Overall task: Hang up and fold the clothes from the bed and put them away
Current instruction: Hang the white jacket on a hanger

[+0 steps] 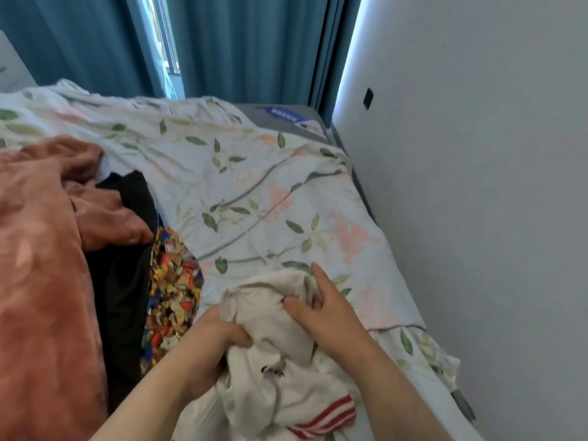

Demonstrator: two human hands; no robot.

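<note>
A crumpled white garment (pixel 273 377) with red stripes at one edge lies bunched on the bed's near end. My left hand (pixel 219 335) grips a fold of it from the left side. My right hand (pixel 321 310) holds the cloth near the top of the bunch, thumb and lower fingers pinching it while the forefinger points straight out. To the left lie a multicoloured patterned garment (pixel 173 297), a black garment (pixel 124 265) and a pink plush garment (pixel 41 265).
The bed is covered with a white floral sheet (pixel 254 192). A grey-white wall (pixel 477 186) runs close along the bed's right side. Teal curtains (pixel 241 46) hang behind the far end of the bed, with a narrow gap showing a window.
</note>
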